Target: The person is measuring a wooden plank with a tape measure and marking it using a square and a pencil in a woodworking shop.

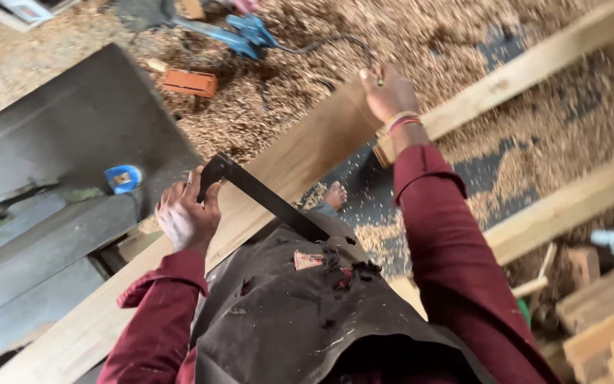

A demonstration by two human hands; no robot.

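Square (pixel 261 193) lies across plank (pixel 300 153); machine (pixel 58 178) left of plank, tape measure (pixel 123 178) on it; beams (pixel 534 67) right.

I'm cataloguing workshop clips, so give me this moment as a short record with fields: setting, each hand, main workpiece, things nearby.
Setting: woodworking shop, floor covered in sawdust
Left hand: grips the dark try square laid across the plank
Right hand: holds a pencil near the plank's far end
Workpiece: long pale plank, running diagonally
Nearby: grey machine table, blue tape measure, blue power tool, stacked timber
Clothing: maroon sleeves, dark apron
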